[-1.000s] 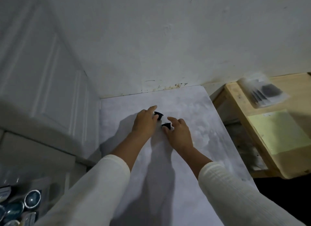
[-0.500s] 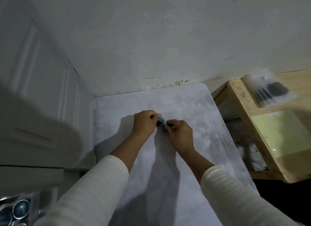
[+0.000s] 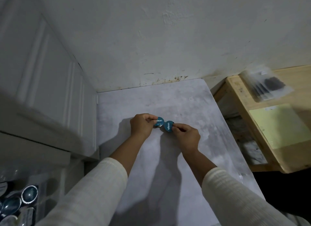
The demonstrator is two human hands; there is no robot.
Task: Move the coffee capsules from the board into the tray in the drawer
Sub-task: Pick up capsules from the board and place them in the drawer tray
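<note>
Lying nearest, left of the grey board, are capsules in the drawer tray. Over the middle of the board, one teal-lidded coffee capsule is pinched by the curled fingers of the left hand, and a second capsule is pinched likewise by the right hand; the two lids almost touch. Right of the board a wooden shelf is seen; beyond the board a white wall rises.
</note>
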